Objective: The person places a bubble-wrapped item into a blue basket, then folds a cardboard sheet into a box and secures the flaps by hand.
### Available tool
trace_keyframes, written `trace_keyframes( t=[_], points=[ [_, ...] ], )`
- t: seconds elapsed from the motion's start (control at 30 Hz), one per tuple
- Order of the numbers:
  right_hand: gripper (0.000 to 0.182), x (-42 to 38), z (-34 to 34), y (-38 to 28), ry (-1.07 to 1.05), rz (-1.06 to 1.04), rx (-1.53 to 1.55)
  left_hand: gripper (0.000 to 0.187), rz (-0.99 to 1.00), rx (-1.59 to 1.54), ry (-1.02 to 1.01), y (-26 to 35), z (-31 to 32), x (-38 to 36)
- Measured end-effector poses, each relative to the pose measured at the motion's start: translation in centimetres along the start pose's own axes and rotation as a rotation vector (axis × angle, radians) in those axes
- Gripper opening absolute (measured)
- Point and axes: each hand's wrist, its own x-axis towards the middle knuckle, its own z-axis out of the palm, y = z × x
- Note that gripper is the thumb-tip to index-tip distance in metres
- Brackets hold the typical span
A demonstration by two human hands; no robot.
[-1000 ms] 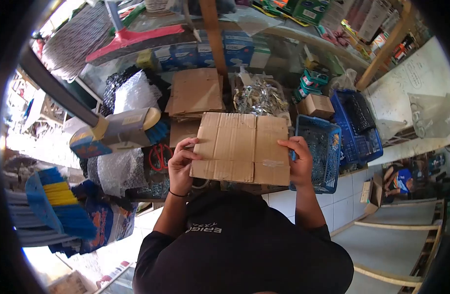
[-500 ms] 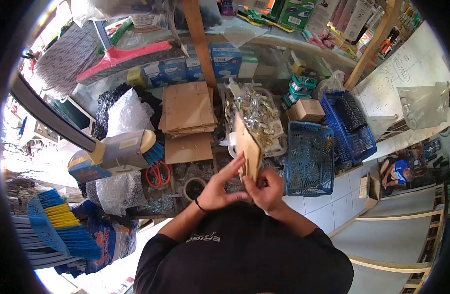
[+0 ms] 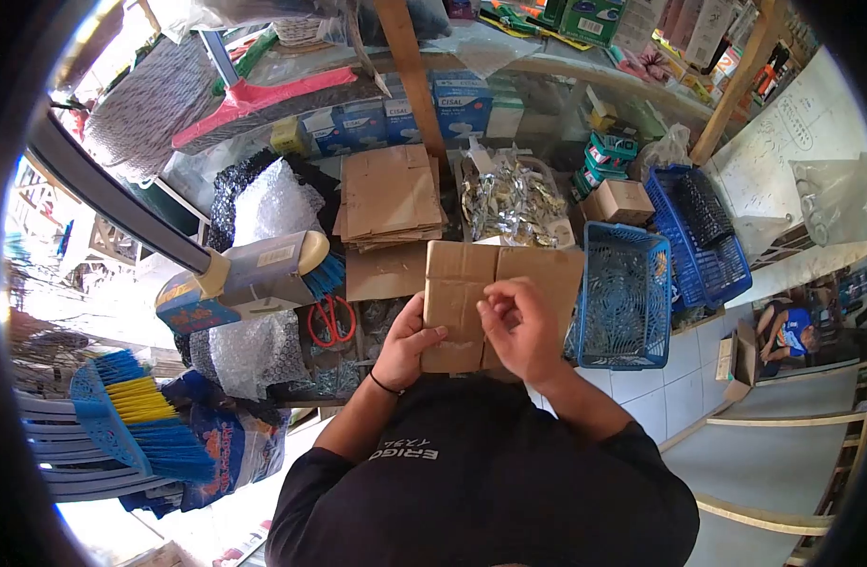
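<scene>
A creased, flat piece of brown cardboard [image 3: 458, 283] stands raised in front of my chest, its broad face toward me. My left hand [image 3: 403, 348] is closed on its lower left edge, the thumb lying across the front. My right hand [image 3: 526, 333] is over the right part of the cardboard with its fingers curled and pinched; whether anything is between them I cannot make out. Behind the cardboard lies a heap of small, shiny metal parts in clear plastic [image 3: 514, 203] in a pale tray. To its left is a stack of cut cardboard [image 3: 388, 194].
Red-handled scissors [image 3: 331, 321] lie left of my left hand. A blue basket [image 3: 626, 363] stands to the right, a second blue crate [image 3: 712, 283] beyond it. Brooms [image 3: 140, 425] and a boxed brush [image 3: 240, 283] crowd the left. A person [image 3: 788, 333] sits far right.
The cardboard has turned from nearly edge-on to face me and is lower. My left hand now grips its left edge; my right hand has moved up across its front.
</scene>
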Motion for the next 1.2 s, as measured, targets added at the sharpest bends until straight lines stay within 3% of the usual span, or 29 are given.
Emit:
trace_keyframes(
  t=[0.23, 0.33, 0.63, 0.73, 1.03, 1.2],
  points=[
    [0.031, 0.1, 0.1, 0.0, 0.031, -0.039, -0.175, 0.055, 0.002, -0.012, 0.01, -0.1, 0.7, -0.5],
    [0.03, -0.3, 0.3, 0.2, 0.02, -0.098, -0.217, 0.055, 0.022, 0.003, 0.008, -0.6, 0.6, -0.6],
    [0.017, -0.3, 0.5, 0.2, 0.046, 0.045, -0.106, 0.053, 0.098, 0.203, -0.034, -1.7, 0.0, -1.1],
    [0.012, -0.3, 1.0, 0.8, 0.091, -0.06, -0.174, 0.047, 0.061, 0.264, 0.007, -1.7, 0.5, -0.8],
    [0.009, -0.3, -0.3, 1.5, -0.13, 0.256, -0.234, 0.035, -0.023, 0.318, 0.095, -2.2, 1.1, -0.4],
    [0.01, -0.2, -0.6, 2.4, -0.154, 0.224, -0.148, 0.035, -0.024, 0.309, 0.098, -2.3, 1.1, -0.5]
  ],
)
